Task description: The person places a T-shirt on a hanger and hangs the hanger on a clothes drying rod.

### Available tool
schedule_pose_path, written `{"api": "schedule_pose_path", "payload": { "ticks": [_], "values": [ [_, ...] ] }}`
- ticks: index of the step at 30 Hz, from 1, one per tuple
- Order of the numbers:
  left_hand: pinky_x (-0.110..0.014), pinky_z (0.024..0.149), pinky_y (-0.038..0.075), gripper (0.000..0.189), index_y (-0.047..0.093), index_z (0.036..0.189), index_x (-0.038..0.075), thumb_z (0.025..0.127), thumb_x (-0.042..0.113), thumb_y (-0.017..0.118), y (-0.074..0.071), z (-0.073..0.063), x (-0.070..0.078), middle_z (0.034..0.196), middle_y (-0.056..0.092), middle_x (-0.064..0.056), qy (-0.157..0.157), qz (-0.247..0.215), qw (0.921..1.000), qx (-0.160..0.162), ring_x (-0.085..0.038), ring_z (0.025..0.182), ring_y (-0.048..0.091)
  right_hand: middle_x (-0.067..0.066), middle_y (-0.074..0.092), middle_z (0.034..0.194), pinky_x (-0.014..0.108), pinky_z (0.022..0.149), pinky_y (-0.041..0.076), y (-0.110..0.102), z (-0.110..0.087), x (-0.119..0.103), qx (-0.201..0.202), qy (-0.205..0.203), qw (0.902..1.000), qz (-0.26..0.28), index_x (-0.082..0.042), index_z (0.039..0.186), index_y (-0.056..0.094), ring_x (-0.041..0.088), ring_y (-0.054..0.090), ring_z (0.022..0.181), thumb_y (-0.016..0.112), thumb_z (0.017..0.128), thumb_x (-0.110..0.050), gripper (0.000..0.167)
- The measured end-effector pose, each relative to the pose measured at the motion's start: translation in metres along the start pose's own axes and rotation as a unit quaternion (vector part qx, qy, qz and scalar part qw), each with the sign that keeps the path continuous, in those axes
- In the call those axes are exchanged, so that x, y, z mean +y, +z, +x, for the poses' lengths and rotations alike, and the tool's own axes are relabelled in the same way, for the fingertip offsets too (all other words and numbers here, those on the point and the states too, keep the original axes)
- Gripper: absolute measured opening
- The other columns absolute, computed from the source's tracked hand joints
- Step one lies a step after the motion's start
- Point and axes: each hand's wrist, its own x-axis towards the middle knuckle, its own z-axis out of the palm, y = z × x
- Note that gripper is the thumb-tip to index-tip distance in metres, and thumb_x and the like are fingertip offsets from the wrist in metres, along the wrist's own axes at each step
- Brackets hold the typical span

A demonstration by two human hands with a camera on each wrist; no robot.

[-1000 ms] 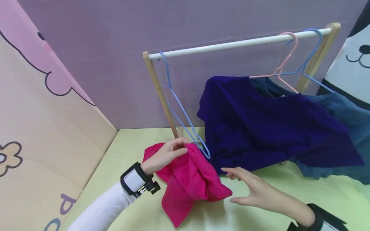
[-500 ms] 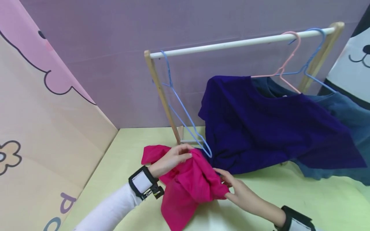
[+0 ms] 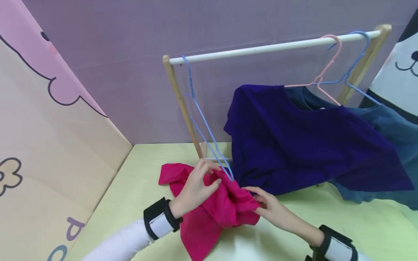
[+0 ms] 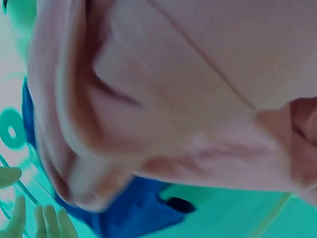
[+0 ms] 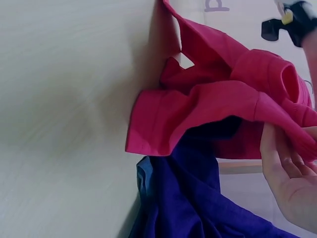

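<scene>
A crumpled pink shirt [image 3: 209, 214] hangs from the hands above the pale table. My right hand [image 3: 272, 210] pinches its right edge; in the right wrist view the fingers lie under the pink cloth [image 5: 218, 106]. My left hand [image 3: 196, 188] is at the upper left of the shirt, thumb and fingers spread apart; whether the fingertips touch the cloth is unclear. A blue hanger [image 3: 209, 127] hangs from the rail's left end, its lower corner in front of the shirt. In the left wrist view, the shirt [image 4: 198, 74] fills most of the frame with shifted colours.
A rack with a white rail [image 3: 248, 52] and wooden posts stands at the back. A dark purple T-shirt [image 3: 294, 145] on a pink hanger [image 3: 323, 72] and a teal shirt [image 3: 392, 145] on another blue hanger [image 3: 356, 61] hang at right. A printed wall [image 3: 65, 152] stands at left.
My right hand has moved left and taken hold of the shirt's right edge. My left thumb and fingers have spread apart. The hanger's lower corner now lies in front of the pink cloth.
</scene>
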Motion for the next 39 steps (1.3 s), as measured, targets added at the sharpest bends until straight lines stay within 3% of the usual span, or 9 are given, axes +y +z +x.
{"api": "schedule_pose_path", "payload": {
  "ticks": [3, 6, 9, 16, 20, 29, 33, 36, 39],
  "values": [
    [-0.02, 0.069, 0.043, 0.024, 0.054, 0.09, 0.004, 0.071, -0.001, 0.067, 0.007, -0.012, 0.011, 0.089, 0.049, -0.003, 0.071, 0.049, 0.9957, -0.036, -0.014, 0.077, 0.049, 0.027, 0.057, 0.105, 0.026, 0.072, 0.048, -0.002, 0.002, -0.001, 0.002, 0.006, 0.9999, 0.015, 0.007, 0.127, 0.035, 0.005, 0.057, 0.093, 0.049, 0.088, -0.001, 0.042],
    [-0.017, 0.065, 0.04, 0.024, 0.053, 0.087, 0.007, 0.071, 0.009, 0.07, 0.017, -0.026, 0.017, 0.083, 0.047, 0.0, 0.13, 0.123, 0.9814, -0.07, -0.01, 0.073, 0.047, 0.029, 0.058, 0.102, 0.025, 0.071, 0.048, -0.004, 0.003, -0.003, 0.004, 0.001, 0.9996, 0.027, 0.01, 0.126, 0.035, 0.005, 0.058, 0.09, 0.048, 0.087, 0.002, 0.041],
    [-0.018, 0.06, 0.037, 0.028, 0.053, 0.086, 0.01, 0.07, 0.023, 0.072, 0.027, -0.038, 0.019, 0.08, 0.046, 0.001, 0.192, 0.214, 0.954, -0.085, -0.01, 0.069, 0.045, 0.031, 0.058, 0.1, 0.024, 0.071, 0.048, -0.005, 0.004, -0.004, 0.007, 0.001, 0.9991, 0.041, 0.013, 0.125, 0.034, 0.004, 0.059, 0.088, 0.047, 0.087, 0.003, 0.041],
    [-0.024, 0.054, 0.031, 0.014, 0.06, 0.095, 0.02, 0.084, 0.027, 0.054, 0.039, -0.055, 0.012, 0.08, 0.049, -0.002, 0.296, 0.377, 0.8723, -0.096, -0.014, 0.063, 0.042, 0.032, 0.056, 0.101, 0.026, 0.069, 0.049, -0.006, 0.006, -0.006, 0.028, 0.044, 0.9966, 0.064, 0.013, 0.124, 0.037, 0.004, 0.06, 0.086, 0.051, 0.088, -0.004, 0.042],
    [-0.026, 0.054, 0.035, 0.017, 0.062, 0.096, 0.023, 0.086, 0.017, 0.049, 0.04, -0.059, 0.008, 0.081, 0.05, -0.003, 0.295, 0.414, 0.8517, -0.127, -0.015, 0.064, 0.044, 0.031, 0.056, 0.104, 0.026, 0.069, 0.049, -0.007, 0.006, -0.007, 0.043, 0.071, 0.9953, 0.05, 0.011, 0.123, 0.04, 0.003, 0.059, 0.086, 0.054, 0.087, -0.008, 0.043],
    [-0.028, 0.058, 0.038, 0.03, 0.054, 0.083, 0.011, 0.089, 0.004, 0.025, 0.034, -0.064, -0.006, 0.081, 0.048, -0.004, 0.244, 0.402, 0.8707, -0.144, -0.016, 0.068, 0.046, 0.024, 0.06, 0.103, 0.027, 0.066, 0.05, -0.017, 0.003, -0.008, 0.072, 0.12, 0.9897, 0.03, 0.011, 0.117, 0.049, 0.006, 0.061, 0.079, 0.054, 0.087, -0.009, 0.037],
    [-0.026, 0.061, 0.039, 0.004, 0.052, 0.087, 0.009, 0.084, 0.008, 0.053, 0.026, -0.066, -0.009, 0.083, 0.046, -0.004, 0.196, 0.392, 0.8809, -0.178, -0.015, 0.071, 0.045, 0.02, 0.063, 0.096, 0.028, 0.066, 0.05, -0.024, -0.002, -0.006, 0.093, 0.141, 0.9849, 0.036, 0.014, 0.113, 0.05, 0.007, 0.061, 0.074, 0.053, 0.087, -0.009, 0.035],
    [-0.023, 0.062, 0.04, 0.028, 0.052, 0.09, 0.009, 0.072, 0.014, 0.072, 0.018, -0.067, -0.011, 0.085, 0.047, -0.004, 0.154, 0.38, 0.8867, -0.214, -0.014, 0.073, 0.045, 0.014, 0.065, 0.093, 0.028, 0.067, 0.05, -0.031, -0.006, -0.005, 0.104, 0.157, 0.981, 0.047, 0.015, 0.113, 0.049, 0.007, 0.061, 0.074, 0.052, 0.088, -0.011, 0.037],
    [-0.019, 0.06, 0.041, 0.03, 0.052, 0.089, 0.007, 0.07, 0.013, 0.075, 0.012, -0.067, -0.015, 0.082, 0.049, -0.002, 0.124, 0.366, 0.8951, -0.223, -0.011, 0.07, 0.046, 0.011, 0.065, 0.092, 0.028, 0.068, 0.05, -0.039, -0.012, -0.006, 0.11, 0.166, 0.9787, 0.048, 0.015, 0.113, 0.049, 0.008, 0.061, 0.075, 0.052, 0.089, -0.014, 0.038]
  ]
}}
